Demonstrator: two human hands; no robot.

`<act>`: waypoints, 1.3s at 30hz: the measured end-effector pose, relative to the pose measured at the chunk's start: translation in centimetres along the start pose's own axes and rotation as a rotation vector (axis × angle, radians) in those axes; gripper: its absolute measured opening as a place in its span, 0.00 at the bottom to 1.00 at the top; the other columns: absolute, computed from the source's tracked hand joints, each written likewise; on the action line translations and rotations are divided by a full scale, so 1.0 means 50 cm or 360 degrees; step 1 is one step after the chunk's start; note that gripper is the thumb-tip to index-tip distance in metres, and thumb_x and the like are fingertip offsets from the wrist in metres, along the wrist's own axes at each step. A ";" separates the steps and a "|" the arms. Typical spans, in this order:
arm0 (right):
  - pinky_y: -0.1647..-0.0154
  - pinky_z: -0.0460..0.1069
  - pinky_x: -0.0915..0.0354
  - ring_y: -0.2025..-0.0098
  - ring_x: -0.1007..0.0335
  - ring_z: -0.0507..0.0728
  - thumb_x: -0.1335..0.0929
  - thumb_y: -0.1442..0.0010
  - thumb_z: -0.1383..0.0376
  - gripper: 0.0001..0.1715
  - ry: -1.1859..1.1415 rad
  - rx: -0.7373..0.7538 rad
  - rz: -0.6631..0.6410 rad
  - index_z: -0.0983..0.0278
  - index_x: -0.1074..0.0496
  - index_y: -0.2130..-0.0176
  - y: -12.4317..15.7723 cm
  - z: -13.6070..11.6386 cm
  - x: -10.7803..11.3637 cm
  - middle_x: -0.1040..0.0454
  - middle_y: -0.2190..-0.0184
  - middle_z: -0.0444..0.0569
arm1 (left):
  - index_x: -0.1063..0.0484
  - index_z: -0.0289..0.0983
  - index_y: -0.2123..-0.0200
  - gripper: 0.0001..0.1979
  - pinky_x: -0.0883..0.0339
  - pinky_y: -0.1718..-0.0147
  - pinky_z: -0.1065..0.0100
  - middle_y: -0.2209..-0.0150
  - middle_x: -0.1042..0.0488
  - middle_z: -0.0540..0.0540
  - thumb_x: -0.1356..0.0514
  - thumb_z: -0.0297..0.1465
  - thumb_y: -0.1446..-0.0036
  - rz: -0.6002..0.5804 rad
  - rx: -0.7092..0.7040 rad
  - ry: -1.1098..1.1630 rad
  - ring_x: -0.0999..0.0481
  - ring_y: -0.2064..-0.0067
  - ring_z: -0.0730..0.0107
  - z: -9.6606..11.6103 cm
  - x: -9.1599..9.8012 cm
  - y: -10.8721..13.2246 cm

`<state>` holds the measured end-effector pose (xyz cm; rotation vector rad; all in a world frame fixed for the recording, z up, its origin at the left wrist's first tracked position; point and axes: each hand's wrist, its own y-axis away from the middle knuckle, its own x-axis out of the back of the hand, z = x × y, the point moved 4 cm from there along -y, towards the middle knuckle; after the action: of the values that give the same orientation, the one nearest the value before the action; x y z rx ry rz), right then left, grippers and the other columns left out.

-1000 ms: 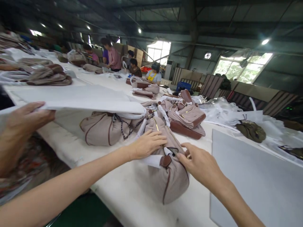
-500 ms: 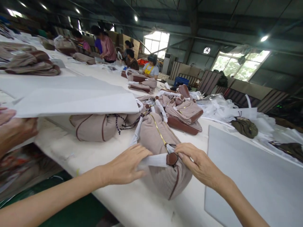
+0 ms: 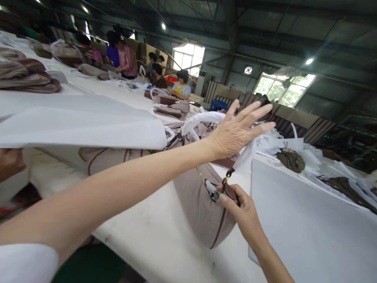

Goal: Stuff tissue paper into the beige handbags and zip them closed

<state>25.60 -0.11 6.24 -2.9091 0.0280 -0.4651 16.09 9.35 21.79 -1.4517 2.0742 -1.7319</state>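
By the tabletop's (image 3: 147,228) near edge: beige bag (image 3: 200,212), white material (image 3: 209,186) seen at zip (image 3: 200,173), brown tab (image 3: 231,192) pinched by right hand (image 3: 246,210); left hand (image 3: 228,135) above, fingers spread; grey board (image 3: 300,228) laid rightward, gap between.

Free: bare tabletop (image 3: 141,224), near, L of bag (image 3: 200,208). Obst.: L hand (image 3: 235,135) + forearm (image 3: 141,173) over bag's far part; wht sheet (image 3: 88,122) far L.

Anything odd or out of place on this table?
No damage or spill visible. Crumpled white wrapping lies loosely heaped at right, untidy; an olive item against it stands out in colour from the beige bag in front.
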 end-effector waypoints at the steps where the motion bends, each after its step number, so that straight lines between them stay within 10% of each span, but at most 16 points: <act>1: 0.55 0.50 0.39 0.58 0.33 0.58 0.28 0.42 0.47 0.26 -0.0139 -0.0038 0.0099 0.64 0.25 0.55 0.004 0.011 -0.001 0.26 0.63 0.46 | 0.41 0.44 0.32 0.25 0.60 0.32 0.38 0.28 0.48 0.40 0.55 0.25 0.29 -0.0064 -0.0018 0.0042 0.51 0.27 0.52 0.026 -0.045 -0.016; 6: 0.46 0.51 0.40 0.52 0.33 0.59 0.27 0.40 0.49 0.23 -0.0622 -0.0096 0.0290 0.62 0.24 0.53 0.027 0.050 -0.007 0.24 0.57 0.47 | 0.46 0.38 0.29 0.28 0.53 0.32 0.42 0.27 0.50 0.38 0.58 0.22 0.30 -0.0481 -0.0030 0.0266 0.52 0.26 0.52 0.087 -0.158 0.028; 11: 0.52 0.46 0.37 0.63 0.37 0.52 0.24 0.44 0.53 0.17 -0.0815 -0.0181 0.0350 0.60 0.21 0.58 0.038 0.059 -0.010 0.29 0.69 0.41 | 0.47 0.31 0.30 0.28 0.52 0.31 0.49 0.27 0.50 0.34 0.49 0.29 0.31 -0.0464 0.0471 0.0682 0.51 0.27 0.57 0.011 -0.107 0.184; 15: 0.59 0.44 0.35 0.67 0.36 0.51 0.22 0.52 0.59 0.15 -0.1107 -0.0263 0.0439 0.61 0.20 0.64 0.031 0.050 -0.005 0.29 0.73 0.40 | 0.28 0.39 0.44 0.18 0.56 0.32 0.42 0.42 0.26 0.41 0.53 0.37 0.28 -0.0946 0.0327 0.0816 0.33 0.36 0.56 -0.004 -0.105 0.287; 22: 0.59 0.49 0.30 0.67 0.28 0.54 0.26 0.58 0.61 0.08 -0.1428 -0.0238 0.0766 0.63 0.24 0.75 0.015 0.064 0.068 0.24 0.74 0.43 | 0.26 0.37 0.61 0.19 0.42 0.48 0.53 0.60 0.24 0.44 0.49 0.44 0.30 -0.0994 0.0082 0.0614 0.26 0.56 0.60 0.036 -0.021 0.306; 29: 0.66 0.50 0.33 0.68 0.29 0.57 0.27 0.58 0.60 0.13 -0.0740 -0.0425 0.0695 0.67 0.22 0.72 -0.009 0.080 0.145 0.23 0.73 0.48 | 0.23 0.42 0.54 0.18 0.39 0.58 0.57 0.58 0.25 0.45 0.43 0.47 0.34 -0.1206 0.0243 0.0679 0.25 0.57 0.56 0.072 -0.024 0.294; 33: 0.64 0.46 0.36 0.66 0.31 0.52 0.24 0.48 0.63 0.10 -0.0063 0.0184 0.1011 0.63 0.25 0.65 0.033 -0.034 0.189 0.25 0.70 0.42 | 0.23 0.44 0.53 0.16 0.37 0.58 0.59 0.57 0.25 0.45 0.42 0.46 0.34 -0.1216 0.0231 0.0773 0.24 0.56 0.58 0.063 -0.046 0.292; 36: 0.60 0.47 0.34 0.64 0.28 0.53 0.32 0.34 0.67 0.04 0.0690 0.0884 0.0467 0.61 0.26 0.59 0.035 -0.131 0.129 0.24 0.65 0.44 | 0.23 0.45 0.51 0.16 0.36 0.58 0.60 0.57 0.25 0.45 0.42 0.45 0.34 -0.1204 0.0243 0.0793 0.24 0.57 0.58 0.060 -0.043 0.291; 39: 0.55 0.50 0.33 0.56 0.27 0.57 0.38 0.32 0.73 0.13 0.1312 0.0904 -0.0496 0.63 0.27 0.53 -0.004 -0.135 0.041 0.23 0.59 0.51 | 0.22 0.42 0.53 0.15 0.35 0.58 0.60 0.58 0.25 0.45 0.40 0.44 0.35 -0.1228 0.0304 0.0821 0.23 0.57 0.57 0.061 -0.037 0.290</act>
<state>25.44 -1.29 13.21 -2.0041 -0.3733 -1.4163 10.24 7.15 8.24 -2.0789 1.5076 -2.7369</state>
